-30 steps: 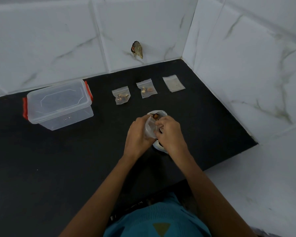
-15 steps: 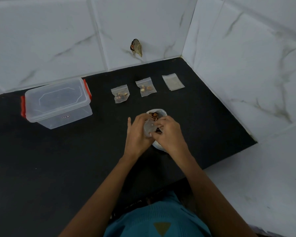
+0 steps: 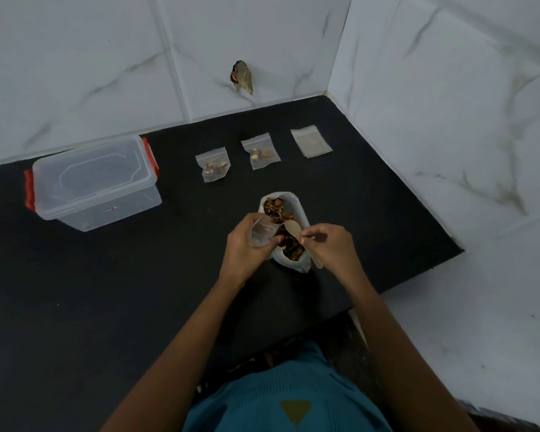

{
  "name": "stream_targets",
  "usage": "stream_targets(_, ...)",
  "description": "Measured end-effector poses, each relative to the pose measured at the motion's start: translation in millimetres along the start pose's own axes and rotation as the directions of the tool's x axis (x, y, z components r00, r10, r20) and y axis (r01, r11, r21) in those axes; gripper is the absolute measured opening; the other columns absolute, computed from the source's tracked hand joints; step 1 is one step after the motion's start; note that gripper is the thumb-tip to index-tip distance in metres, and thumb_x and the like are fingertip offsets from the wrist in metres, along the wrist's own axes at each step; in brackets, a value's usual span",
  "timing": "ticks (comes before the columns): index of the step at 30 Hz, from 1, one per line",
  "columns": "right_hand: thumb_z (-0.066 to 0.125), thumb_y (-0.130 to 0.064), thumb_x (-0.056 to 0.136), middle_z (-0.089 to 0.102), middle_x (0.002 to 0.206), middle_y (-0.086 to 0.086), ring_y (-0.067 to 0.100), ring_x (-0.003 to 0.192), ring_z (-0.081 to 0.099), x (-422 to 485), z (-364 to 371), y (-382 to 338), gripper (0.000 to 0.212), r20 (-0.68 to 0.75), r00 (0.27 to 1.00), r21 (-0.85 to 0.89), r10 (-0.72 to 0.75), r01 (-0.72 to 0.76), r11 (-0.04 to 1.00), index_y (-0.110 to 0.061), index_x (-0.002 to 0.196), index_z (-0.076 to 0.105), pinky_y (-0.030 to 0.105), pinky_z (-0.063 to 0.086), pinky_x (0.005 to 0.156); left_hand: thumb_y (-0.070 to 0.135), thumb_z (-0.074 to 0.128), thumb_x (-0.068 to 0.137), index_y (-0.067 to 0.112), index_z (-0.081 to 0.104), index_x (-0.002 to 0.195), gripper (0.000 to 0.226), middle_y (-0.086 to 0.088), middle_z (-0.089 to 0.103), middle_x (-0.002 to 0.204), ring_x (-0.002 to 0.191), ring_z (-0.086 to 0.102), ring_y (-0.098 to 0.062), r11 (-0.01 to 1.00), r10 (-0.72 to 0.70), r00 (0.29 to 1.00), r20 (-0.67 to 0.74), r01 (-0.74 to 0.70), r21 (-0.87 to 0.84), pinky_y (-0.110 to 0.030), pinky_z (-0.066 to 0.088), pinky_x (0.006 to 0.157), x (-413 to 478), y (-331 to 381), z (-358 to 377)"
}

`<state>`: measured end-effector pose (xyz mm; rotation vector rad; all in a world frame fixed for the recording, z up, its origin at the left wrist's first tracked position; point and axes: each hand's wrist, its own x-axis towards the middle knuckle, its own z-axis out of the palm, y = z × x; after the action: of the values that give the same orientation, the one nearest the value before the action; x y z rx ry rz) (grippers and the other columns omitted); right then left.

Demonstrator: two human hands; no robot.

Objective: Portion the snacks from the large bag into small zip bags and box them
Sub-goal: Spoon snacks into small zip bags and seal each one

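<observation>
the left hand [image 3: 245,247] grips a small zip bag [image 3: 260,232], fingers curled round its lower half so only the open mouth shows; whether anything is inside is hard to make out. the right hand [image 3: 332,246] pinches a wooden spoon [image 3: 293,231] between thumb and fingertips. most of the handle is hidden under the palm, and its end pokes out below the hand. the hands are apart, one on each side of the large bag [image 3: 295,199], which stands on the black counter [image 3: 138,291] between them, its near wall partly covered by both. the bag is white with its rim open, full of brown and dark snacks [image 3: 276,207]; the spoon's bowl lies over them, just beside the small bag's mouth. beyond the hands lie a filled zip bag [image 3: 213,165], a second filled zip bag [image 3: 261,154] and, further right, flat empty zip bags [image 3: 310,141]. well to the left of the left hand sits a clear lidded box [image 3: 94,182] with orange latches.
</observation>
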<state>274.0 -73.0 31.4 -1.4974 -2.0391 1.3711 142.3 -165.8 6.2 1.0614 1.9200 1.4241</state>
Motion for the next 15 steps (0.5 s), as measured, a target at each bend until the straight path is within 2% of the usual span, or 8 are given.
stream_targets(3, 0.065, -0.019, 0.083, 0.062, 0.105, -0.001, 0.01, 0.092, 0.059, -2.5, 1.5, 19.3, 0.016, -0.063, 0.997, -0.176, 0.052, -0.063, 0.982, -0.018, 0.1, 0.066, 0.032, 0.052, 0.082, 0.011, 0.074, 0.076, 0.02, 0.054, 0.098, 0.031, 0.018, 0.057, 0.09, 0.084, 0.056, 0.012, 0.999, -0.044, 0.999, -0.017, 0.044, -0.005, -0.003, 0.044, 0.07, -0.6, -4.2, -0.7)
stream_targets(6, 0.067, -0.024, 0.083, 0.059, 0.106, -0.001, 0.013, 0.096, 0.058, -5.3, 3.2, 28.7, 0.021, -0.056, 0.995, -0.283, 0.085, -0.098, 0.954, -0.019, 0.103, 0.063, 0.034, 0.05, 0.083, 0.012, 0.073, 0.078, 0.018, 0.053, 0.099, 0.03, 0.012, 0.058, 0.092, 0.086, 0.057, 0.002, 0.995, -0.094, 0.995, -0.023, 0.093, -0.031, -0.004, 0.046, 0.063, -1.1, -10.4, -1.1)
stream_targets(8, 0.067, -0.024, 0.083, 0.059, 0.102, -0.003, 0.014, 0.094, 0.059, -4.8, 5.0, 31.2, 0.021, -0.029, 0.991, -0.259, 0.129, -0.132, 0.957, -0.018, 0.102, 0.061, 0.035, 0.051, 0.083, 0.014, 0.072, 0.078, 0.019, 0.053, 0.098, 0.028, 0.009, 0.059, 0.093, 0.088, 0.057, 0.001, 0.994, -0.108, 0.994, -0.024, 0.108, -0.017, -0.003, 0.046, 0.066, -1.0, -14.3, -0.7)
stream_targets(10, 0.067, -0.019, 0.083, 0.062, 0.096, -0.002, 0.015, 0.087, 0.061, -4.1, 6.5, 32.0, 0.016, -0.033, 0.988, -0.153, 0.15, -0.153, 0.976, -0.018, 0.096, 0.059, 0.036, 0.053, 0.081, 0.014, 0.071, 0.079, 0.019, 0.054, 0.097, 0.025, 0.009, 0.06, 0.093, 0.087, 0.057, 0.001, 0.992, -0.125, 0.992, -0.019, 0.125, -0.01, -0.004, 0.046, 0.066, -0.8, -16.1, 0.0)
stream_targets(12, 0.066, -0.015, 0.084, 0.062, 0.092, 0.0, 0.011, 0.08, 0.06, -2.9, 6.0, 30.9, 0.014, -0.06, 0.99, -0.097, 0.13, -0.136, 0.986, -0.015, 0.096, 0.06, 0.027, 0.053, 0.071, 0.014, 0.07, 0.08, 0.018, 0.055, 0.096, 0.022, 0.01, 0.059, 0.092, 0.087, 0.057, 0.001, 0.991, -0.132, 0.991, -0.013, 0.132, -0.003, -0.006, 0.047, 0.066, -0.4, -16.8, 1.3)
stream_targets(15, 0.064, -0.01, 0.084, 0.06, 0.088, -0.003, 0.002, 0.073, 0.054, 1.3, 3.1, 27.7, 0.014, -0.122, 0.989, -0.012, 0.081, -0.083, 0.997, -0.012, 0.098, 0.064, 0.012, 0.043, 0.059, 0.016, 0.07, 0.081, 0.019, 0.056, 0.095, 0.02, 0.012, 0.06, 0.091, 0.088, 0.057, 0.002, 0.989, -0.147, 0.989, -0.005, 0.147, 0.006, -0.011, 0.046, 0.071, -0.4, -18.0, 2.4)
